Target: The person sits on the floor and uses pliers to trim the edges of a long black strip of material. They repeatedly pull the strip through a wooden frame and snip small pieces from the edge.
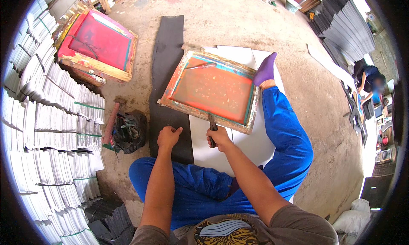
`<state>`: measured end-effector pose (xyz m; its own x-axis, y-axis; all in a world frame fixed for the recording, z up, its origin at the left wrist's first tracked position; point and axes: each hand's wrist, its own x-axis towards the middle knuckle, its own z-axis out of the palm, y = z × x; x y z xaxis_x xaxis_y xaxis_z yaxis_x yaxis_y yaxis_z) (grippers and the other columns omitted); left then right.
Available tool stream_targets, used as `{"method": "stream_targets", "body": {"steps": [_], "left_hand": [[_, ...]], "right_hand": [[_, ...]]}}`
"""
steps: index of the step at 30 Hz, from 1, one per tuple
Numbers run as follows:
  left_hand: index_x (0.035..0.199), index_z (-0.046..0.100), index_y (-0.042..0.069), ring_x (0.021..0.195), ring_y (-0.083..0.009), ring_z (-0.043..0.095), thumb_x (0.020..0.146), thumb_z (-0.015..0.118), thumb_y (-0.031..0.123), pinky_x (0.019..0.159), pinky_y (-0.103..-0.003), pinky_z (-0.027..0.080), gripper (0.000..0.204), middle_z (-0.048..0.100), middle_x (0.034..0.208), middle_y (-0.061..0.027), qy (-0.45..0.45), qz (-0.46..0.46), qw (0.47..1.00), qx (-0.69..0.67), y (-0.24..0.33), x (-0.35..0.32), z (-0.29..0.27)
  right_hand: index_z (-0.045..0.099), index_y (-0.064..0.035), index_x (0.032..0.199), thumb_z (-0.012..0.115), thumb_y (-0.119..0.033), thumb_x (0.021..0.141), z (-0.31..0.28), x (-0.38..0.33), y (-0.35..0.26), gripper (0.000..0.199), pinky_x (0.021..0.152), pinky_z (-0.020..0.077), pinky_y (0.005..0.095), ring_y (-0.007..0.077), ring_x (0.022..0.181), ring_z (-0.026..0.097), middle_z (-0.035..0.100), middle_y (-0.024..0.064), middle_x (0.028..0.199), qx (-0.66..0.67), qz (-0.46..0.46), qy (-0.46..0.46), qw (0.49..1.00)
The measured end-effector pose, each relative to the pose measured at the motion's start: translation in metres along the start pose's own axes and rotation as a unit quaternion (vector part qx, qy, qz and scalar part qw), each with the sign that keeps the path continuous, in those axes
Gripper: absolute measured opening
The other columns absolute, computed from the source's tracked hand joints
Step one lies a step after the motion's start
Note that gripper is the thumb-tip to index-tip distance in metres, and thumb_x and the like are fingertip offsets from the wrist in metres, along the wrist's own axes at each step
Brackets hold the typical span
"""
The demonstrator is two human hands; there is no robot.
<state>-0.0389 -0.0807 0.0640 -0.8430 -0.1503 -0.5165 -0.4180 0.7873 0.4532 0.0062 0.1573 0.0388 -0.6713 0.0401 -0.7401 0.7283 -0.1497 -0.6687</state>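
Note:
I sit on the floor in blue trousers. A wooden screen-printing frame (pixel 211 89) with orange-red mesh lies tilted on white sheets (pixel 251 142) in front of me. My right hand (pixel 218 138) grips a dark handle (pixel 212 125) at the frame's near edge. My left hand (pixel 168 136) rests as a loose fist on a long black sheet (pixel 167 66) beside the frame. A red-handled tool (pixel 201 66) lies on the mesh near the far edge. My right foot in a purple sock (pixel 266 69) touches the frame's far right corner.
A second red-mesh frame (pixel 99 44) sits at the far left. Bundled white stacks (pixel 47 130) line the left side. A black bag (pixel 129 132) lies beside them. Dark sheet stacks (pixel 345 25) stand at the far right, where another person (pixel 370 81) crouches.

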Motion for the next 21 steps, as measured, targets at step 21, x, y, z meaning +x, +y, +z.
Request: {"method": "stream_targets", "body": {"steps": [21], "left_hand": [[0.085,0.072,0.002,0.053,-0.0142,0.057,0.092,0.07,0.029,0.047,-0.03,0.042,0.028,0.065,0.068,-0.0045,-0.104,-0.02,0.946,-0.305,-0.044,0.025,0.004]], "right_hand": [[0.062,-0.0037,0.107,0.059,-0.034,0.101,0.09,-0.019,0.026,0.031,0.051,0.0546,0.032,0.0165,0.063,0.068,0.07,0.0093,0.082,-0.187,-0.025,-0.239,0.952]]}}
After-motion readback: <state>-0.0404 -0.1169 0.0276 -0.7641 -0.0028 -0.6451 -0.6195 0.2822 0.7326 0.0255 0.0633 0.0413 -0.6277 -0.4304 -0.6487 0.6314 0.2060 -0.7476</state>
